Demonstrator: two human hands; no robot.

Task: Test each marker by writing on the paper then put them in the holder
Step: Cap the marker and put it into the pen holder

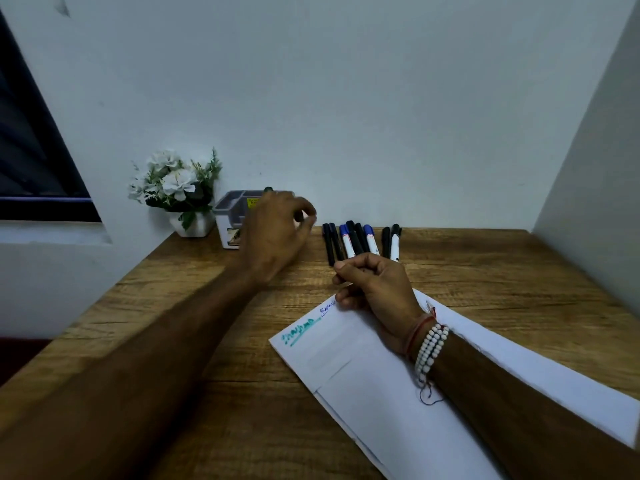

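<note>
As left hand hovers by holder, marker seemingly in right grip

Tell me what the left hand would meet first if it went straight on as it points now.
Most likely the holder, just beyond the left hand; depth is unclear, so it might pass beside it to the wall.
</note>
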